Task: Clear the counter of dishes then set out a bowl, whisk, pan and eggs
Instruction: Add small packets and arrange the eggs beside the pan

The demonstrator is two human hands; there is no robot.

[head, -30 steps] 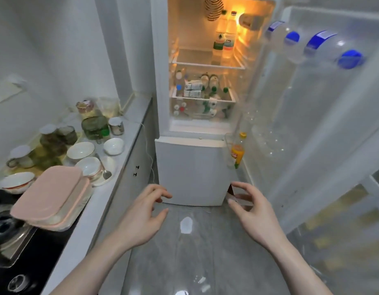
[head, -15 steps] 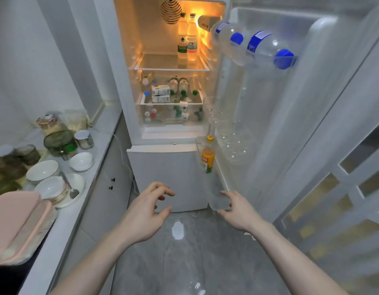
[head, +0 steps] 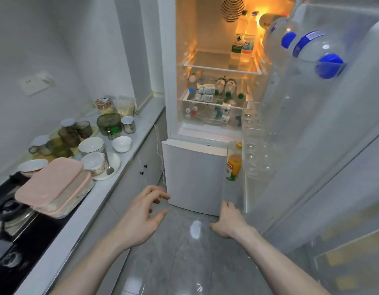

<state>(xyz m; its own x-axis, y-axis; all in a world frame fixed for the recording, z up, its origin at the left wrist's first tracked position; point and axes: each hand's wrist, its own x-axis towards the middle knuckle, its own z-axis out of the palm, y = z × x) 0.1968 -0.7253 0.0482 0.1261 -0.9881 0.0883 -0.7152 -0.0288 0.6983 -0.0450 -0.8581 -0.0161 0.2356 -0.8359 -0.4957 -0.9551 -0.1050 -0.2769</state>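
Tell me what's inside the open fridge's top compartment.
On the upper shelf two bottles stand at the back right. Below, cartons and lying bottles fill the lower shelf and drawer. No eggs show; whatever lies behind the bottles is hidden.

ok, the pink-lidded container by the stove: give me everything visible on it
The pink-lidded container is a rectangular box with rounded corners. Its matte pink lid looks like plastic or silicone; the body below is translucent, with pale contents I cannot identify. It appears to be two stacked boxes, the upper one slightly offset. It sits tilted, partly on the black stove and partly on the white counter, next to a patterned bowl. Neither hand touches it.
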